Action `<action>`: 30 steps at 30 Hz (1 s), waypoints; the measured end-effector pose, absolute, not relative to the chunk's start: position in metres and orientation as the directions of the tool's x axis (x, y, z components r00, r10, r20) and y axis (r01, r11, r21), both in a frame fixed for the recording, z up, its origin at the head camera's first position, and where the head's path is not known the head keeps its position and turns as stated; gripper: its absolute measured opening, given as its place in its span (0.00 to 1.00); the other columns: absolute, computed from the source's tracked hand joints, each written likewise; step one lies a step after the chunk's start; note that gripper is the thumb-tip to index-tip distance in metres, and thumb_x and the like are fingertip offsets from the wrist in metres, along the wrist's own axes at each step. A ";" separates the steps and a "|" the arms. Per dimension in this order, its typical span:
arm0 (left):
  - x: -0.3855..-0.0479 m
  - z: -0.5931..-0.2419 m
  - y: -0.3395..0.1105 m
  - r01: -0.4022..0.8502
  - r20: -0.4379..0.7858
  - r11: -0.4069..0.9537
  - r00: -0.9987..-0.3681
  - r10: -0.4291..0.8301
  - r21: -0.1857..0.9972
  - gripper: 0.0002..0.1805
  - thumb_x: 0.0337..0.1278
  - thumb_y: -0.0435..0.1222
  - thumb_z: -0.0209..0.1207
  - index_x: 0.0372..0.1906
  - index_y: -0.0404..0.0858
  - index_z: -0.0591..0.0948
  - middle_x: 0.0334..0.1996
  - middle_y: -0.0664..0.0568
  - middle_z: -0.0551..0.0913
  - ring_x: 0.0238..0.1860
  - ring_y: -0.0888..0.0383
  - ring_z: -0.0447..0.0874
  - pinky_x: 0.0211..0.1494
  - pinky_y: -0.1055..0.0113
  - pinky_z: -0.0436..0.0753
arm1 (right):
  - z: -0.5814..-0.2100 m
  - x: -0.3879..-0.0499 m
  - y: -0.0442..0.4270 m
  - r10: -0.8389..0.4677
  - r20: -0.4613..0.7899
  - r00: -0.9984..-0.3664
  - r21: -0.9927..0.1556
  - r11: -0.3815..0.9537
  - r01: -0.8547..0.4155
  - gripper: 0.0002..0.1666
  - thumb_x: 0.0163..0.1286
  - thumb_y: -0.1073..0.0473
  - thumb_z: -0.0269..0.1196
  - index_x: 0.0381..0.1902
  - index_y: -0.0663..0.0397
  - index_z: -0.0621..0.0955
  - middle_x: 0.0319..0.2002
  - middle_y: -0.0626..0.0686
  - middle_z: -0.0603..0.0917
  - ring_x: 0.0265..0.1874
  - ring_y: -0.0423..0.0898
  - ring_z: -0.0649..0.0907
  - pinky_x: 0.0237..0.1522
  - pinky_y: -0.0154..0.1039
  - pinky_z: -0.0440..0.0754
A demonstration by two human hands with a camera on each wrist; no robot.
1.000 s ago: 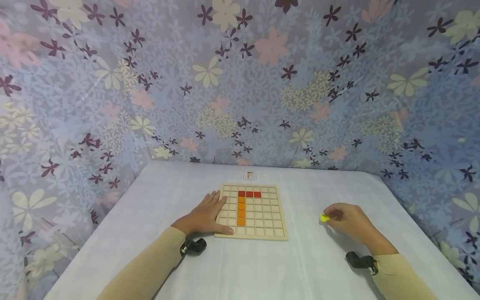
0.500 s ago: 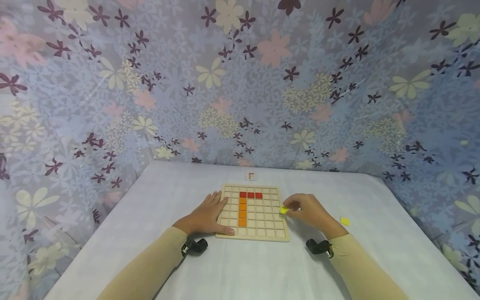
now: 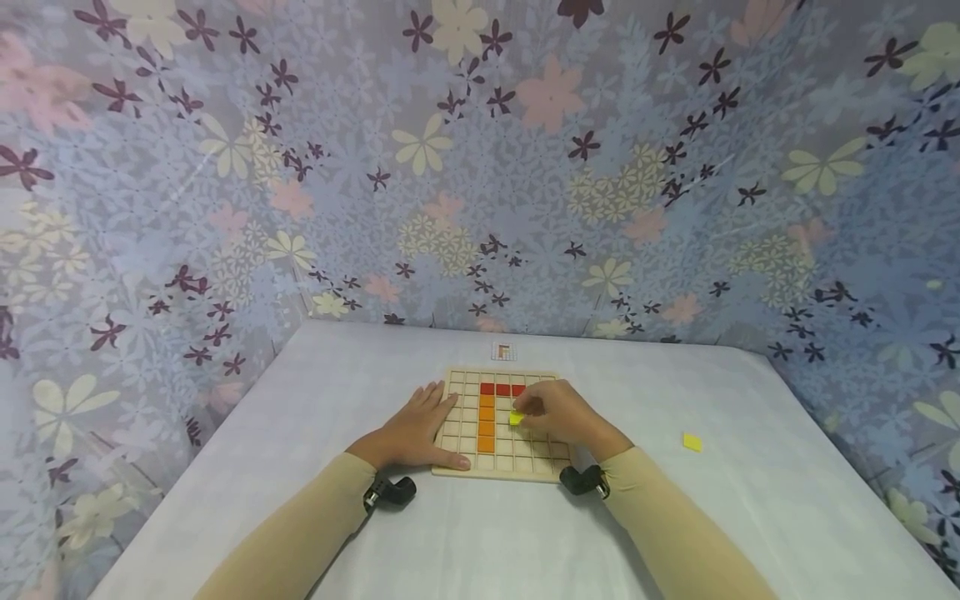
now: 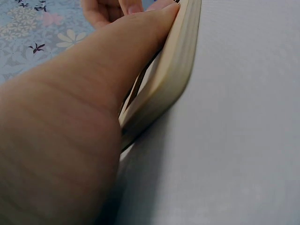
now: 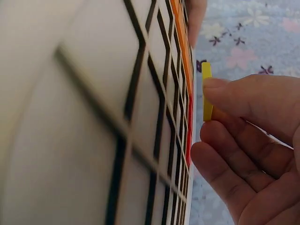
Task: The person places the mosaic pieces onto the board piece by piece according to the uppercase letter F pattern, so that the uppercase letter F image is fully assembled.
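Note:
A wooden grid board (image 3: 525, 477) lies on the table. Red tiles (image 3: 503, 389) fill part of an upper row, and a column of orange tiles (image 3: 487, 428) runs down from its left end. My left hand (image 3: 412, 427) rests on the board's left edge, fingers spread and thumb on the lower left corner. Over the board's right half, my right hand (image 3: 558, 412) pinches a yellow tile (image 5: 207, 91) between thumb and fingers. In the right wrist view the tile stands clear of the board's surface. The right hand hides several cells beneath it.
Another yellow tile (image 3: 692, 442) lies on the white table (image 3: 480, 542) to the right of the board. A small printed card (image 3: 503, 351) lies behind the board. Floral fabric (image 3: 480, 208) hangs behind the table and along its sides.
My right hand has carried the yellow tile leftward from the right side of the table to over the board. A second yellow tile has come into sight. The left hand stays in place.

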State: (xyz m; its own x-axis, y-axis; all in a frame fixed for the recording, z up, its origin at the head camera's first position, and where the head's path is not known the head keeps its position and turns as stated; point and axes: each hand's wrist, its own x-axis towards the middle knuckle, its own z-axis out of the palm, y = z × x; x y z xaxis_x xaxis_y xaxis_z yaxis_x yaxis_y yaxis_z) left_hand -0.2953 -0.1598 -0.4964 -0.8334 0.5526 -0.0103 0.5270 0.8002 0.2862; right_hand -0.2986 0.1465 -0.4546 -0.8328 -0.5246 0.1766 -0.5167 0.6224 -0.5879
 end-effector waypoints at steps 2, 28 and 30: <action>-0.295 -0.496 -0.160 0.524 -0.015 0.804 -0.835 0.550 0.281 0.75 0.42 0.84 0.57 0.86 0.38 0.52 0.84 0.36 0.42 0.83 0.42 0.35 0.82 0.51 0.40 | -0.456 -0.301 0.140 -0.531 0.172 -0.830 -0.574 0.631 -0.523 0.11 0.64 0.68 0.77 0.44 0.57 0.89 0.40 0.46 0.89 0.40 0.42 0.86 0.48 0.41 0.86; -0.291 -0.491 -0.160 0.540 -0.002 0.788 -0.825 0.566 0.298 0.73 0.44 0.82 0.59 0.85 0.36 0.54 0.83 0.34 0.44 0.83 0.39 0.38 0.82 0.47 0.41 | -0.464 -0.310 0.118 -0.440 0.146 -0.886 -0.584 0.684 -0.436 0.13 0.58 0.66 0.81 0.40 0.54 0.90 0.38 0.44 0.88 0.37 0.40 0.85 0.45 0.40 0.86; -0.291 -0.491 -0.159 0.540 -0.003 0.786 -0.824 0.567 0.300 0.73 0.45 0.81 0.59 0.85 0.35 0.54 0.83 0.34 0.43 0.83 0.39 0.38 0.82 0.47 0.41 | -0.465 -0.309 0.123 -0.434 0.151 -0.888 -0.591 0.680 -0.433 0.14 0.59 0.64 0.81 0.42 0.55 0.90 0.39 0.44 0.88 0.38 0.40 0.85 0.46 0.41 0.86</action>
State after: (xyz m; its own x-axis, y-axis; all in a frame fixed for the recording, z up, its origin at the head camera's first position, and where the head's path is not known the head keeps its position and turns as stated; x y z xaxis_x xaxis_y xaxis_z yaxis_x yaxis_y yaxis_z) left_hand -0.2909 -0.1590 -0.4915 -0.8237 0.5671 -0.0029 0.5402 0.7862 0.3001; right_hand -0.3092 0.1231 -0.4651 -0.8882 -0.4338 0.1514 -0.4330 0.6802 -0.5915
